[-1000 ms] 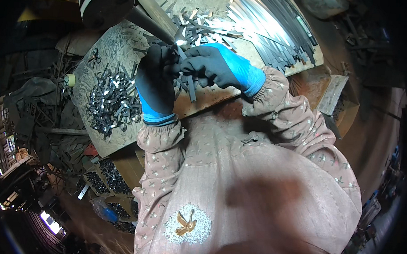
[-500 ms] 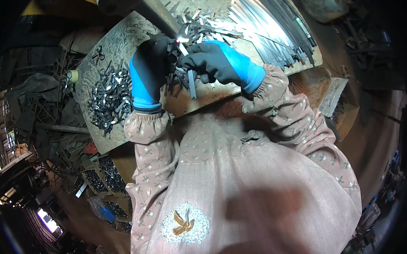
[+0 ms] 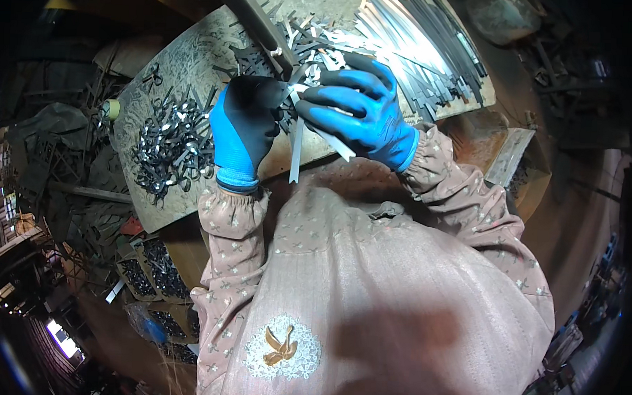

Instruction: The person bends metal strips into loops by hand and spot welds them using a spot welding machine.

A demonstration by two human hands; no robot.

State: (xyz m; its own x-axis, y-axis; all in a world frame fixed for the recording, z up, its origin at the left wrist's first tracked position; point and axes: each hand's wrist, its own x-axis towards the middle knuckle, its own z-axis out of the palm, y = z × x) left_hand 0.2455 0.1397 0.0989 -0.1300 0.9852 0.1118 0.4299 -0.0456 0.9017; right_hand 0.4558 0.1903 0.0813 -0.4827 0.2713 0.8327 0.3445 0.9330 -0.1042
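The left hand (image 3: 248, 120), curled closed, pinches a crossed metal strip (image 3: 296, 151) over the table (image 3: 185, 64), the right hand's (image 3: 367, 114) half-bent, slightly spread fingers at its crossing, grip unclear, both notched tails pointing bodyward, one nearly straight, one slanting right.

Glaring strips (image 3: 422, 53), dim periphery, black corners; bent edges
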